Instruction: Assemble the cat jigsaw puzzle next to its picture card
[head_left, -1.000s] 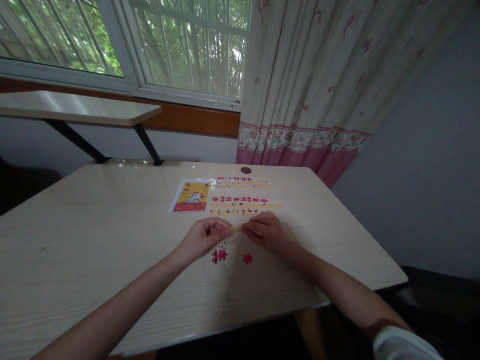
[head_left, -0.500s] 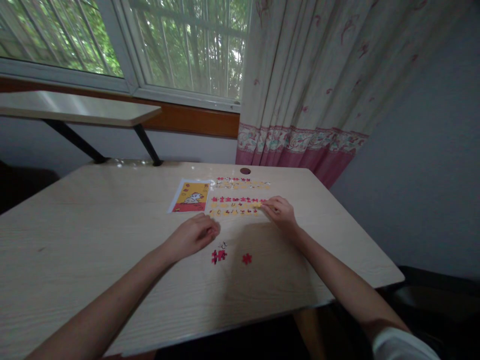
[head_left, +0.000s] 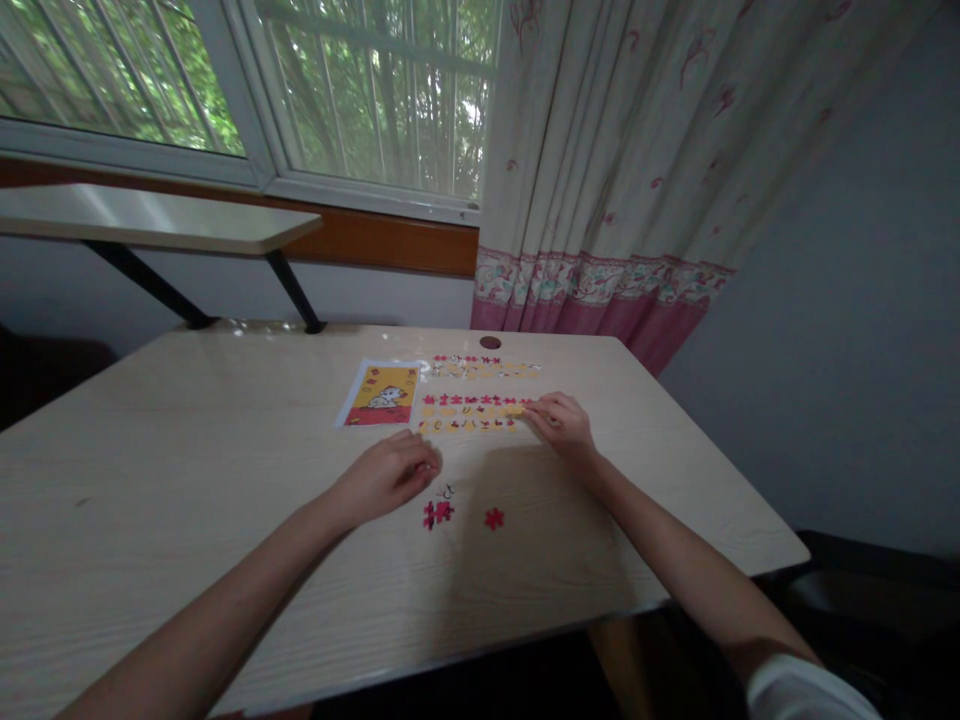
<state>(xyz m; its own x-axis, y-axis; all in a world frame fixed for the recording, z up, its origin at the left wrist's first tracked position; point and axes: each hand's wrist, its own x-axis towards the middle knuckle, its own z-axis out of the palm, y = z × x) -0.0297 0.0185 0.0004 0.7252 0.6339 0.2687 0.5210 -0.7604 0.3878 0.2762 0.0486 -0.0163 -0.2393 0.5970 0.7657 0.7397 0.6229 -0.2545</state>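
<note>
Indoors, pale wood-grain surface (head_left: 187,470) beneath window (head_left: 360,90), floral curtain (head_left: 600,150). Right hand (head_left: 562,425) fingers pinching yellow puzzle piece (head_left: 514,409) at sorted rows (head_left: 461,424); left hand (head_left: 386,472) curled, contents hidden, beside red pieces (head_left: 438,513). Reference card (head_left: 381,393) print unreadable.

Readable text: none anywhere in view.
Picture card (head_left: 381,393): at twelve o'clock from the left hand (head_left: 390,472); small red marks along its edges, too small to read as words.
Piece rows (head_left: 472,410): at three o'clock from the picture card; dark strokes on the yellow ones, too blurred to tell letters from drawing.
Yellow piece (head_left: 514,409): at the right hand (head_left: 561,424) fingertips; no lettering legible.
Loose red pieces (head_left: 438,513): at five o'clock from the left hand; no print made out.
Curtain (head_left: 600,150): printed pattern only, no words.
</note>
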